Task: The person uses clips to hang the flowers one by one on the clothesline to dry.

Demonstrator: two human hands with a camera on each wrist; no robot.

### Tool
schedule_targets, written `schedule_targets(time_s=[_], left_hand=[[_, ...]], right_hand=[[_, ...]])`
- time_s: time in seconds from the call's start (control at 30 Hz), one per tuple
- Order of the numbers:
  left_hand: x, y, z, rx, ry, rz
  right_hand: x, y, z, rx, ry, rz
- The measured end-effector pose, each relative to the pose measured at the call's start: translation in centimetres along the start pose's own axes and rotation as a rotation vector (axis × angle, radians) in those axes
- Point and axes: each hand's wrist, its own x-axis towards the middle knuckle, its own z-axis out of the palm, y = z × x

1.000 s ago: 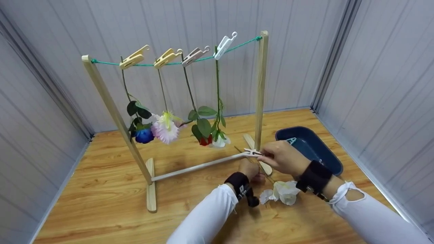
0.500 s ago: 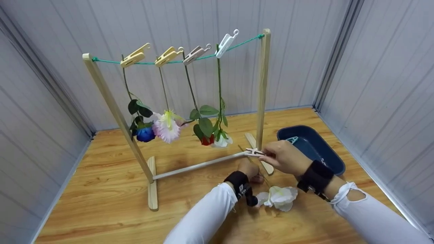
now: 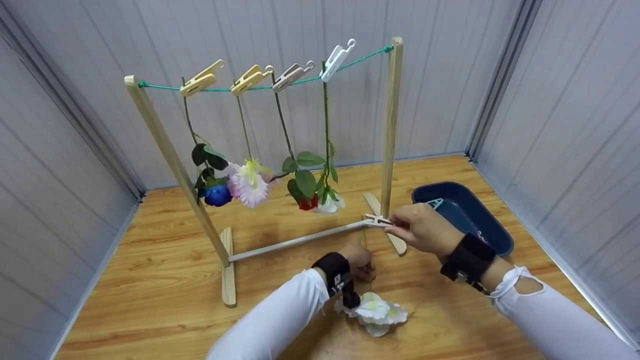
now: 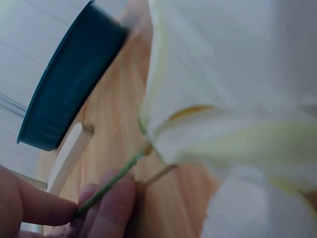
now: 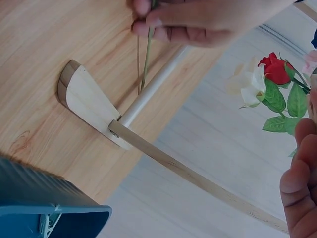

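Observation:
My left hand [image 3: 357, 259] pinches the thin stem of a white artificial flower [image 3: 372, 311] low over the table. In the left wrist view the green stem [image 4: 111, 183] lies between thumb and fingers, with the large white petals [image 4: 213, 64] close by. Between the thumb and fingers of my right hand [image 3: 424, 227] is a pale pink clothespin [image 3: 378, 221], held near the right end of the white crossbar [image 3: 300, 240]. At the right wrist view's edge only some fingertips [image 5: 298, 186] of that hand show; the clothespin is not clearly seen there.
A wooden rack [image 3: 393, 110] carries a green cord [image 3: 367, 61]. Several clothespins [image 3: 292, 77] on it hold hanging blue [image 3: 218, 194], pink [image 3: 249, 184], red [image 3: 308, 202] and white [image 3: 330, 203] flowers. Right of the rack sits a dark blue basin [image 3: 462, 217] containing a light-green clothespin [image 3: 435, 203].
My left hand has shifted left, swinging the white flower's head left and nearer to me. The right hand keeps its grip on the clothespin beside the crossbar. The head view has shifted slightly.

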Motion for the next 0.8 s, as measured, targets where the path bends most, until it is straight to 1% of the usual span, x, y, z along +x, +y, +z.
schedule_targets(time_s=[0.07, 0.1, 0.17, 0.23, 0.33, 0.4, 0.47, 0.57, 0.7, 0.77, 0.8], left_hand=[[-0.5, -0.3, -0.2, 0.068, -0.012, 0.021], [-0.8, -0.4, -0.3, 0.105, -0.005, 0.031], [-1.1, -0.7, -0.4, 0.229, -0.005, 0.059], [-1.4, -0.9, -0.6, 0.363, -0.023, 0.094], [-1.9, -1.1, -1.2, 0.524, -0.079, 0.159], [-2.2, -1.2, -1.6, 0.551, -0.119, 0.188], [-2.6, -1.1, -2.2, 0.563, -0.128, 0.230], [-3.1, -0.9, -2.9, 0.605, -0.098, 0.314], [-3.4, -0.6, -3.6, 0.680, -0.042, 0.405], [-3.4, -0.6, -3.9, 0.695, -0.019, 0.456], [-3.3, -0.7, -4.1, 0.687, -0.010, 0.483]], right_hand=[[0.0, 0.0, 0.0, -0.001, 0.006, -0.002], [0.0, 0.0, 0.0, -0.001, 0.008, -0.002], [0.0, 0.0, 0.0, -0.003, 0.015, -0.004], [0.0, 0.0, -0.1, -0.006, 0.018, -0.003], [0.0, 0.1, -0.2, -0.007, 0.018, -0.005], [0.0, 0.1, -0.3, -0.007, 0.016, -0.009], [0.0, 0.1, -0.4, -0.005, 0.014, -0.008], [0.1, 0.1, -0.7, -0.008, 0.013, 0.005], [0.3, 0.0, -1.3, -0.021, 0.023, 0.023], [0.6, 0.0, -1.7, -0.035, 0.036, 0.025], [0.7, 0.0, -2.0, -0.044, 0.046, 0.023]])
